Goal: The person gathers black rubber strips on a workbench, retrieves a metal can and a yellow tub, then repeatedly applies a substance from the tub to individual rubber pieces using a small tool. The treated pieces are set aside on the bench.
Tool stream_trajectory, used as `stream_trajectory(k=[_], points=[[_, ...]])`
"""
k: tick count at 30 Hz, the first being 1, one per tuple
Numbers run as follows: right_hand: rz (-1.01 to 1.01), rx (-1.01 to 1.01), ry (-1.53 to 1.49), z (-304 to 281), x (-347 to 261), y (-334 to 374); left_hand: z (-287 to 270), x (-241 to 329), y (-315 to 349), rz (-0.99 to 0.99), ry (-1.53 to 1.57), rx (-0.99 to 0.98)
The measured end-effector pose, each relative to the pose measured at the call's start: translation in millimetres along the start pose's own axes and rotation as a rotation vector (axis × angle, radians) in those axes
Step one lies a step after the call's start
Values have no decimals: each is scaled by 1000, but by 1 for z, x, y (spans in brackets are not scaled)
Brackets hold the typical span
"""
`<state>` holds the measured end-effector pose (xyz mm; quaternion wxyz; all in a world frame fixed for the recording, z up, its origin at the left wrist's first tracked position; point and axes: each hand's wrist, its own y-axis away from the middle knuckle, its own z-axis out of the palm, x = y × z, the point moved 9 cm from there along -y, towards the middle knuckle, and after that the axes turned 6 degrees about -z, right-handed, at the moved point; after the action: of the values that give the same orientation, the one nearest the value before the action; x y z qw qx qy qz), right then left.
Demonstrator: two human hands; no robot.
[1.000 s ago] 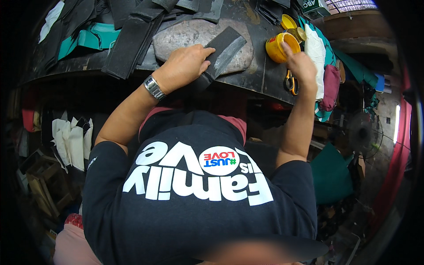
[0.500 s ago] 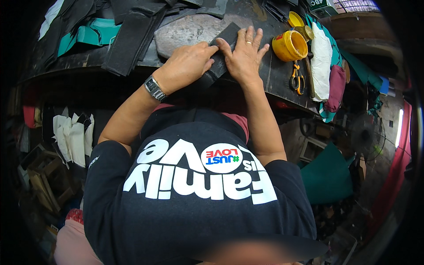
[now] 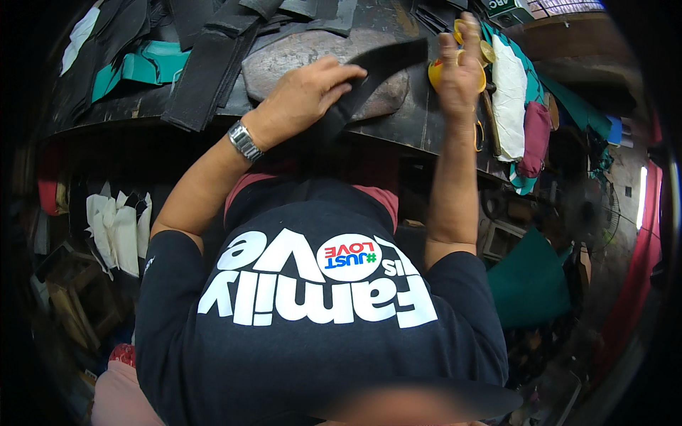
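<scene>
My left hand (image 3: 307, 94), with a metal watch at its wrist, pinches a dark flexible strip (image 3: 389, 64) between thumb and fingers. The strip is bent and lifted at its far right end, above a flat grey stone slab (image 3: 277, 58) on the workbench. My right hand (image 3: 460, 74) is off the strip, raised with fingers stretched, somewhat blurred. It covers much of a yellow tub (image 3: 434, 73); whether it touches the tub I cannot tell. Scissors with orange-and-black handles (image 3: 479, 135) are mostly hidden beside my right wrist.
Stacked black strips (image 3: 206, 78) and a teal piece (image 3: 153, 62) lie on the dark workbench (image 3: 419, 128) to the left. A white roll (image 3: 508, 106) and a maroon cloth bundle (image 3: 534, 138) lie along its right edge. A fan (image 3: 593, 213) stands at the right.
My right hand has let go of the strip and moved right, up to the yellow tub. The strip's far end has risen and curved, while my left hand keeps its pinch.
</scene>
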<state>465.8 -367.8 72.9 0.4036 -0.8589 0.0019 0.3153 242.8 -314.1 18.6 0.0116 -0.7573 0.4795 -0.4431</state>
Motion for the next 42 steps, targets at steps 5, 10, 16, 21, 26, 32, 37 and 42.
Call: stream_trajectory(k=[5, 10, 16, 21, 26, 32, 37, 42], points=[[195, -463, 467, -53, 54, -23, 5, -7, -67, 156, 145, 188], [15, -916, 1061, -15, 91, 2, 40, -46, -100, -130, 73, 37], [167, -556, 1003, -49, 78, -13, 51, -51, -76, -147, -89, -147], [583, -637, 1092, -82, 77, 14, 59, -53, -77, -139, -156, -86], [599, -704, 386, -28, 52, 66, 63, -56, -81, -153, -225, -85], [71, -420, 264, 59, 32, 62, 62, -57, -82, -150, -220, -120], [2, -501, 655, 74, 40, 67, 63, -56, -81, -129, -204, -158], [43, -594, 449, 71, 48, 73, 67, -59, -80, -156, -204, -201]])
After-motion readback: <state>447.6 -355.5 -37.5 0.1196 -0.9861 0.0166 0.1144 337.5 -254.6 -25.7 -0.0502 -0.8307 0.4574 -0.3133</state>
